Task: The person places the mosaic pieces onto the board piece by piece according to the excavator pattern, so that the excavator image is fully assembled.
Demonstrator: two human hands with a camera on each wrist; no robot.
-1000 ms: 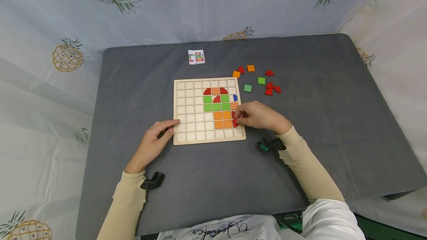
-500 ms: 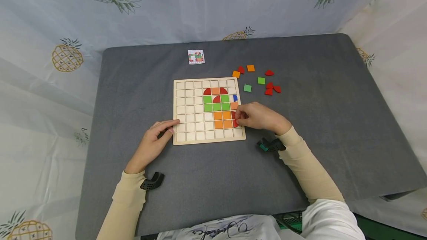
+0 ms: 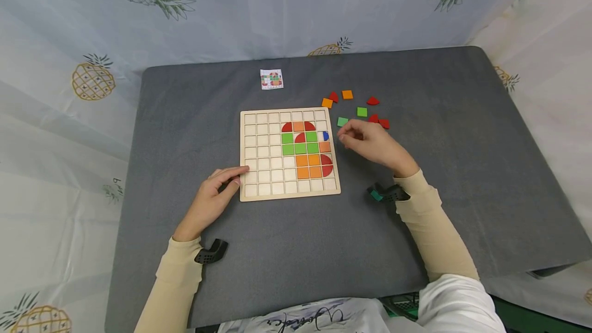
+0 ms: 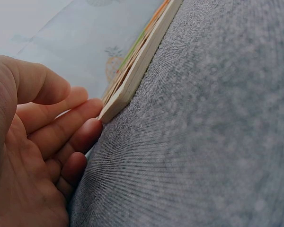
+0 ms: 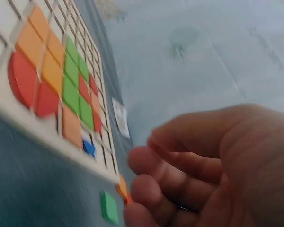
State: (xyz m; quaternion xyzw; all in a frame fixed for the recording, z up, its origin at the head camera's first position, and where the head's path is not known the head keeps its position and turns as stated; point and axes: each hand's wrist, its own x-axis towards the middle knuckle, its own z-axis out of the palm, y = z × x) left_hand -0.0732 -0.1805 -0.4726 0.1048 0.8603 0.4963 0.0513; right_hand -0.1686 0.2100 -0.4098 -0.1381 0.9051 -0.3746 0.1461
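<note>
A pale wooden grid board (image 3: 290, 197) lies on the grey table with coloured tiles set in its right half. My left hand (image 3: 210, 197) is at the board's left edge, relaxed fingertips touching it; the left wrist view shows them against the board's corner (image 4: 118, 105). Just off the board's right side, my right hand (image 3: 372, 143) hovers with loosely bent fingers and nothing between them. Two red quarter-circle tiles (image 3: 326, 165) form a half circle in the right column. Close to the right fingertips lies a green square tile (image 3: 342, 122).
Beyond the right hand lie several loose tiles, among them an orange square (image 3: 347, 94), a green square (image 3: 362, 111) and a red quarter-circle (image 3: 372, 100). A small pattern card (image 3: 271, 79) rests behind the board. Pineapple-print curtains (image 3: 259, 9) surround the table.
My right hand has let go of the red tiles at the board's right column and moved up and right toward the loose tiles. The left hand has stayed in place.
</note>
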